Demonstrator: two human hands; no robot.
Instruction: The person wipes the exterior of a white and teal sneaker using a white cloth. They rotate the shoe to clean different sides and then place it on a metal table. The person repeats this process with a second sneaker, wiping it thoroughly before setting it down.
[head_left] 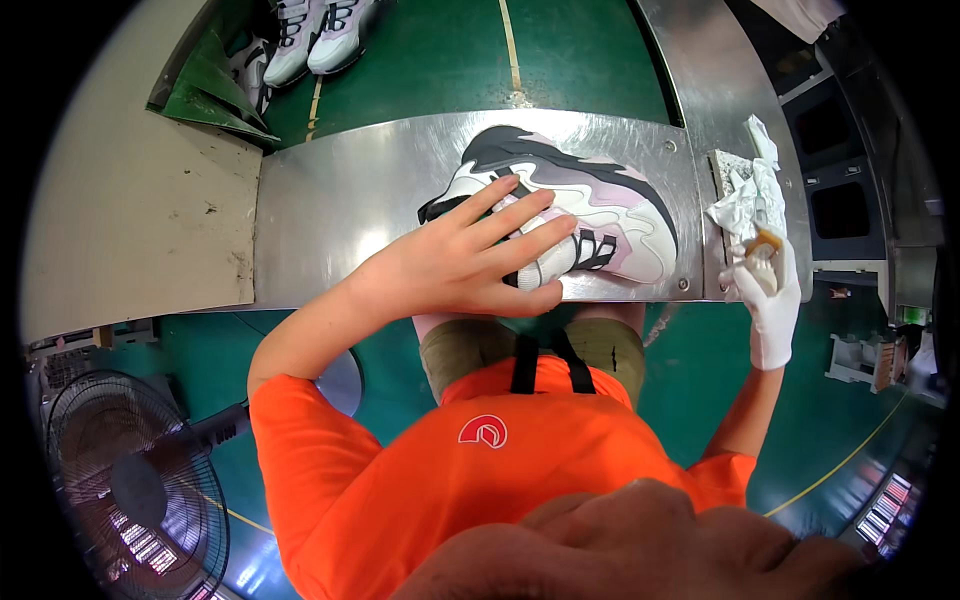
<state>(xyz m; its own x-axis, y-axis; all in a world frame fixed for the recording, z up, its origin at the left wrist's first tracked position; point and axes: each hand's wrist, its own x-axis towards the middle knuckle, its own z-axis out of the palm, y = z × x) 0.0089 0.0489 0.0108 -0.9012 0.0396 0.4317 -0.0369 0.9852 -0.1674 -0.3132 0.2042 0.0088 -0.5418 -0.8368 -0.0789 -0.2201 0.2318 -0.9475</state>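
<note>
A white, lilac and black sneaker (610, 200) lies on the metal worktop in front of me, its toe toward the right. My left hand (480, 240) is bare and rests on its upper, fingers spread and stretched out, with the thumb toward the near side. Off to the right, my right hand (768, 295) wears a white glove. Its fingers are closed around a small tan piece (764, 243), whose exact kind I cannot make out. Right beside it lies a crumpled white cloth or paper (750, 200) on a light, speckled pad (722, 172).
Beyond the metal worktop (330, 215) runs a green belt (440, 70) carrying more sneakers (338, 38) at the far left. A bent green flap (205, 95) borders the cream panel (140, 200). At lower left stands a black fan (138, 490).
</note>
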